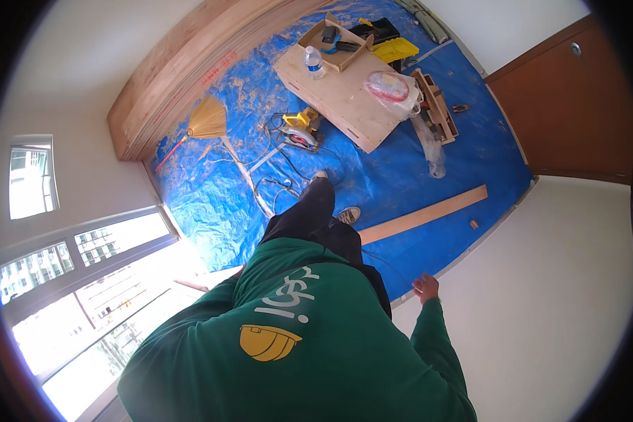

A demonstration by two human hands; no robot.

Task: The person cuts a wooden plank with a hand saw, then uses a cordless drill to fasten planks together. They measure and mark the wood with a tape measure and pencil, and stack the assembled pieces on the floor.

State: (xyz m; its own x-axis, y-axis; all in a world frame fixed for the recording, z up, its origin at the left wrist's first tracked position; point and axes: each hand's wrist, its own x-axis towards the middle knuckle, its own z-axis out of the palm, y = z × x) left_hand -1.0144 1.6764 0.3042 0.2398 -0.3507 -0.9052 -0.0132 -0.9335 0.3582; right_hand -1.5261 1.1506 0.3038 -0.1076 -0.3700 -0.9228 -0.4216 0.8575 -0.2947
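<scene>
The grip of the right hand is empty: the fingers hang loosely curled and a little apart, pinching nothing, out at the end of a green sleeve over the bare white floor. The left hand is hidden behind the green sweatshirt, so its grip cannot be told.

The thing nearest the right hand is a long wooden plank. It lies flat on the blue tarp, ahead of the hand and slightly to its left, near but apart from it. Its long axis runs slantwise, from the person's shoes up and away to the right. It is pale, smooth-planed and straight-edged. A small wooden offcut sits just beside its far end.

Farther out, the crinkled tarp is dusted with sawdust and carries these things:
- a yellow circular saw with a tangled cord
- a straw broom with a red handle
- a low plywood counter, bearing a clear water bottle and a plastic bag with something red inside

Stacked plywood sheets lean along the left wall. A brown wooden door stands at the right.
</scene>
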